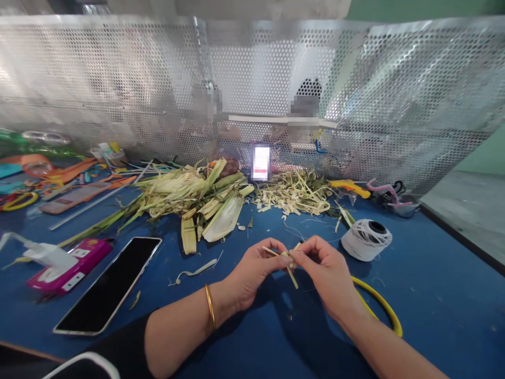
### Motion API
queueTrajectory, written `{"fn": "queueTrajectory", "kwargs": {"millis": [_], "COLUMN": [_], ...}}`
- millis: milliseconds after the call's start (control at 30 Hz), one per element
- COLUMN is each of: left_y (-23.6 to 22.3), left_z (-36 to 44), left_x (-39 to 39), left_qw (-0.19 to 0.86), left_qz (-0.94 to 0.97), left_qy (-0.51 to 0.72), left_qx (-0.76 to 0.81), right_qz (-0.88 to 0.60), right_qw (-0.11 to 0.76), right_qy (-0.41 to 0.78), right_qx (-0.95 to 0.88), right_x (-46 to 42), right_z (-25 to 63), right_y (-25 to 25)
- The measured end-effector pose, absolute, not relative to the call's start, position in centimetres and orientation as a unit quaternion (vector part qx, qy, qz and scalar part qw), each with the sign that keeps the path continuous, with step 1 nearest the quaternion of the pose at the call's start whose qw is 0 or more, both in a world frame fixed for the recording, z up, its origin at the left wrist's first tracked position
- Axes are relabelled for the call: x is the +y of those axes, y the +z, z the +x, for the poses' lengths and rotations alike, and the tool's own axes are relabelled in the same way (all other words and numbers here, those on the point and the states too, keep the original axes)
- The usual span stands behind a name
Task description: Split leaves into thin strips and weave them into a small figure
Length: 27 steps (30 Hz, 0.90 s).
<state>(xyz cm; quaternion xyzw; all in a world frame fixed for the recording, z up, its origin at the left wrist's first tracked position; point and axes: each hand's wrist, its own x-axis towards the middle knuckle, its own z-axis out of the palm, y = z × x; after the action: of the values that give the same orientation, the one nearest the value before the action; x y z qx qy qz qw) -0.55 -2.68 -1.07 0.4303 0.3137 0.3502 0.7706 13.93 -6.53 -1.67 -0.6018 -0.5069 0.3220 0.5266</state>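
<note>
Pale green plant strips cross one another between my fingertips, above the blue table. My left hand pinches them from the left, thumb and forefinger closed. From the other side my right hand pinches the same strips, its fingertips touching the left thumb's tip. The spot where the strips meet is partly covered by my fingers. Beyond my hands lie a heap of thin shredded strips and, to its left, a pile of broad stalk pieces. A spool of white thread stands right of my right hand.
A dark-screened phone and a magenta power strip with a white plug lie at left. A yellow-handled tool lies by my right forearm. A perforated metal screen runs along the back, with a lit phone before it.
</note>
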Motion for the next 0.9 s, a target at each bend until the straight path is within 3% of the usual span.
{"fn": "queueTrajectory", "kwargs": {"millis": [267,633,900], "left_y": [-0.6,-0.9,-0.9], "left_z": [-0.6,-0.6,-0.5], "left_x": [-2.7,-2.5,-2.5], "left_qw": [0.782,0.746,0.724], "left_qz": [0.430,0.444,0.449], "left_qy": [0.337,0.348,0.363], "left_qx": [0.301,0.354,0.377], "right_qz": [-0.581,-0.597,-0.466], "right_qw": [0.551,0.505,0.350], "right_qy": [0.353,0.208,0.055], "right_qx": [-0.484,-0.588,-0.811], "right_x": [-6.5,-6.6,-6.1], "right_z": [13.9,14.3,16.4], "right_y": [-1.7,-1.6,-1.3]}}
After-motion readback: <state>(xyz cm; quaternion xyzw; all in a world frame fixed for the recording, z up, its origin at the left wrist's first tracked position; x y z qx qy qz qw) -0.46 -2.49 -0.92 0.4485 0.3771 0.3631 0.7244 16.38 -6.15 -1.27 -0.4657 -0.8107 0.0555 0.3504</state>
